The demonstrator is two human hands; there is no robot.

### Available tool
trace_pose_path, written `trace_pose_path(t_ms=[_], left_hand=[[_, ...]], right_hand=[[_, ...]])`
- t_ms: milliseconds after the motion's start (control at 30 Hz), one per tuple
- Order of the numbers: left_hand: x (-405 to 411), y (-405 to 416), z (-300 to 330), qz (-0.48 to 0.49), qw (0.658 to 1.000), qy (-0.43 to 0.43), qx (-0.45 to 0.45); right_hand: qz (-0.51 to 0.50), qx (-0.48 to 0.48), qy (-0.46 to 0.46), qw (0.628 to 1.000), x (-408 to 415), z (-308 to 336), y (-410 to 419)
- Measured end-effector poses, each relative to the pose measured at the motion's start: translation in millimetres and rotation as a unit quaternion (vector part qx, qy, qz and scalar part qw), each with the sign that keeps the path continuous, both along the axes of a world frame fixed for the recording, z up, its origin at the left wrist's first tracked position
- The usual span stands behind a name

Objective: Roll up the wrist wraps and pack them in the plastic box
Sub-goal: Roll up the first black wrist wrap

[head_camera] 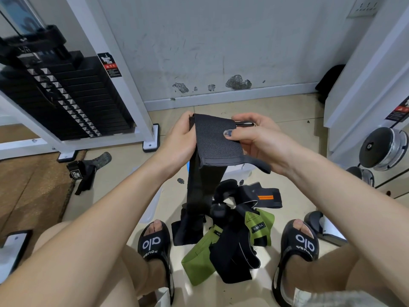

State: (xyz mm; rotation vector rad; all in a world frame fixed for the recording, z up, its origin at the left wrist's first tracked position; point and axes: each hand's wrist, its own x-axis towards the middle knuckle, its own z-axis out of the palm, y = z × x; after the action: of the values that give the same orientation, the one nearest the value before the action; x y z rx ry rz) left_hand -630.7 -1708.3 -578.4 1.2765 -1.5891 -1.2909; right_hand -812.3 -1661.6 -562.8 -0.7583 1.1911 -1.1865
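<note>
A: Head view. What do you have?

B: My left hand (179, 138) and right hand (254, 138) both pinch the top of a black wrist wrap (212, 142), fingers (232, 133) curled on it; its tail hangs to the pile of wraps (232, 231) on the floor.

A: Handling?

B: I judge it soft, light and floppy. I'd grip the folded end and roll tightly. The plastic box (238, 172) sits under my hands, mostly hidden.

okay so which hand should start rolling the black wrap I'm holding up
Right, probably. The right hand already pinches the folded top of the black wrap with its thumb on the fabric; the left hand steadies the far edge.
</note>
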Motion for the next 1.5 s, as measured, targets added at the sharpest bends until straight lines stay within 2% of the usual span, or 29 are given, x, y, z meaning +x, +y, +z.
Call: trace_pose_path(t_ms=[167, 300, 400, 533, 667, 800, 1300, 1500], left_hand=[[1, -2, 0, 0.001, 0.998, -0.022, -0.051], [3, -3, -1, -0.004, 0.998, -0.006, -0.066], [5, -3, 2, 0.001, 0.997, -0.005, -0.082], [0, 1, 3, 0.024, 0.999, 0.048, -0.006], [-1, 0, 0, 0.037, 0.995, 0.064, 0.063], [-1, 1, 4, 0.032, 0.995, 0.065, 0.070], [2, 4, 18, -0.005, 0.990, 0.085, 0.111], [3, 4, 19, -0.021, 0.975, 0.153, 0.158]], right_hand=[[-0.021, 0.014, -0.085, 0.996, -4, 5, 1], [0.010, 0.024, -0.074, 0.997, -6, 5, -1], [0.014, 0.040, -0.119, 0.992, -9, 5, -4], [0.002, 0.030, -0.135, 0.990, -8, 7, -1], [0.009, -0.037, -0.089, 0.995, -7, 0, 2], [0.022, -0.064, -0.035, 0.997, -5, 3, 5], [0.034, -0.072, -0.017, 0.997, -8, 8, 6], [0.044, -0.078, -0.029, 0.996, -11, 8, 5]])
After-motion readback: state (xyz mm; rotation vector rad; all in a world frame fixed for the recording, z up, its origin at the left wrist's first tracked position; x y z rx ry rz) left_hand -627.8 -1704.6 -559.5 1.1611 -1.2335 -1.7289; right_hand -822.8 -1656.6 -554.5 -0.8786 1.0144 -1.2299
